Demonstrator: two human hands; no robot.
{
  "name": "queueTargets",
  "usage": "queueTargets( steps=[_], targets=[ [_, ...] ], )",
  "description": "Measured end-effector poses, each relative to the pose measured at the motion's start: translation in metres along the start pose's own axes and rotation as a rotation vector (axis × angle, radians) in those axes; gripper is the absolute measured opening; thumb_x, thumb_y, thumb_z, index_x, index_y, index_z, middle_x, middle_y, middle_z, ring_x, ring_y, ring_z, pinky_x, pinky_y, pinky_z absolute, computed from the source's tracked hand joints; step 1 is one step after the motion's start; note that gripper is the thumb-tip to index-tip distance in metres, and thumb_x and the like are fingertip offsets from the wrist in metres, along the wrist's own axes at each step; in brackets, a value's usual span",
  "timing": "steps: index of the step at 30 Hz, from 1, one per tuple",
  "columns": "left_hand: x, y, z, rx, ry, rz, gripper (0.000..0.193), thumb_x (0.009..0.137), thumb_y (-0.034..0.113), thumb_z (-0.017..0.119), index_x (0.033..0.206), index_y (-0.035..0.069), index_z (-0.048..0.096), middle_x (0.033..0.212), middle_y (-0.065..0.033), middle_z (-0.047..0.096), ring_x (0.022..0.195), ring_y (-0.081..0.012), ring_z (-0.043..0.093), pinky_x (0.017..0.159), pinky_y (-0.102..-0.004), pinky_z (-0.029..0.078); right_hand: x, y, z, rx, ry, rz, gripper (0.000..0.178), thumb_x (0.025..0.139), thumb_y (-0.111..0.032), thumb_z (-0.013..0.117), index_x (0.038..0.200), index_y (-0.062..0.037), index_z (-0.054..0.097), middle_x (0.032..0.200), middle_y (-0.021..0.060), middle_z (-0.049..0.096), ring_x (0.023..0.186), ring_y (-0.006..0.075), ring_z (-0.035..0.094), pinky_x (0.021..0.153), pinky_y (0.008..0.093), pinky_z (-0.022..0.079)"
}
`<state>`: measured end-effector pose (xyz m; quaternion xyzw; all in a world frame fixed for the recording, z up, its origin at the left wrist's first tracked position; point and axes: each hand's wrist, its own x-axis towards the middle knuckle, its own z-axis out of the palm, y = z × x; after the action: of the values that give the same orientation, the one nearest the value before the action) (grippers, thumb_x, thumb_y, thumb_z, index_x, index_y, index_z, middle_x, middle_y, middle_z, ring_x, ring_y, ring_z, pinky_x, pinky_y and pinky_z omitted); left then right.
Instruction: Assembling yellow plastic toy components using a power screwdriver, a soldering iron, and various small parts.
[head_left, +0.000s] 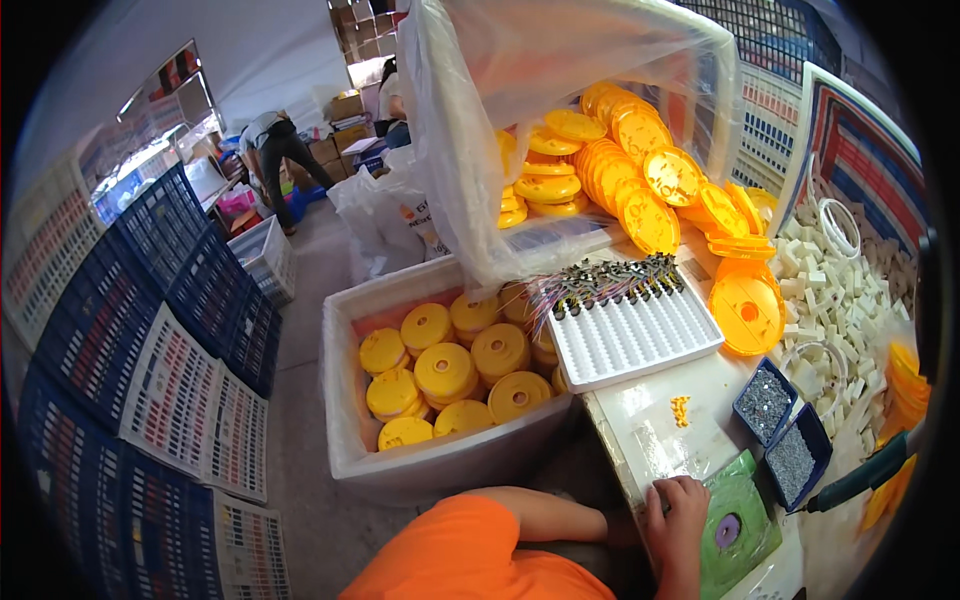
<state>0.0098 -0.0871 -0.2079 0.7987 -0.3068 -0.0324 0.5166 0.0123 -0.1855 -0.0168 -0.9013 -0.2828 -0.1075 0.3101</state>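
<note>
Green pad (738, 525) just right of left hand (680, 515), touching fingers.

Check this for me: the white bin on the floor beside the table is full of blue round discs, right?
Not quite. The head view shows the white bin on the floor beside the table full of round discs, but they are yellow, not blue. The blue things nearby are the stacked crates to its left.

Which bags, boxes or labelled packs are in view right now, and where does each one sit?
Clear plastic bag: upper middle, draped over the yellow discs.
White plastic bags: on the floor behind the white bin, one with an orange mark.
Cardboard boxes: far back, brown, stacked.
Green pouch: by the left hand, with a purple round spot.
</note>
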Motion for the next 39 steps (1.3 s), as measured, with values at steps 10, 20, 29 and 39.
queueTargets(
  steps=[10,20,29,39],
  targets=[
    [-0.084,0.099,-0.129,0.678,-0.196,-0.331,0.03,0.089,0.009,0.06,0.119,0.009,0.066,0.128,-0.0131,0.064,0.12,-0.0287,0.059,0.102,-0.0454,0.044,-0.029,0.029,-0.067,0.007,0.209,-0.057,0.021,0.091,-0.015,0.069,0.106,-0.0018,0.075,0.094,0.02,0.072,0.087,0.0386,0.067,0.076,0.0463,0.05],
    [-0.048,0.128,-0.216,0.612,0.486,0.106,0.032,0.073,-0.008,0.06,0.098,0.009,0.071,0.107,-0.0102,0.069,0.097,-0.032,0.066,0.085,-0.0418,0.051,-0.028,0.041,-0.058,0.056,0.058,0.252,0.025,0.087,-0.011,0.072,0.11,-0.0011,0.072,0.073,0.0125,0.066,0.059,0.0258,0.061,0.058,0.0383,0.048],
    [0.089,0.087,-0.348,0.735,0.463,0.052,0.026,0.086,0.004,0.067,0.111,0.002,0.064,0.119,-0.0175,0.065,0.115,-0.0375,0.062,0.101,-0.043,0.049,-0.034,0.052,-0.049,0.136,0.01,0.355,0.024,0.086,-0.015,0.073,0.108,-0.0032,0.074,0.069,0.0126,0.067,0.056,0.0238,0.064,0.057,0.0355,0.05],
    [0.216,-0.057,-0.455,1.179,0.451,-0.41,0.028,0.083,0.009,0.071,0.111,0.01,0.073,0.14,-0.0151,0.058,0.133,-0.0351,0.052,0.109,-0.0466,0.045,-0.029,0.049,-0.052,0.07,-0.062,0.292,0.018,0.088,-0.015,0.071,0.102,-0.0067,0.077,0.076,0.0167,0.071,0.065,0.0342,0.067,0.067,0.0448,0.049]
  ],
)
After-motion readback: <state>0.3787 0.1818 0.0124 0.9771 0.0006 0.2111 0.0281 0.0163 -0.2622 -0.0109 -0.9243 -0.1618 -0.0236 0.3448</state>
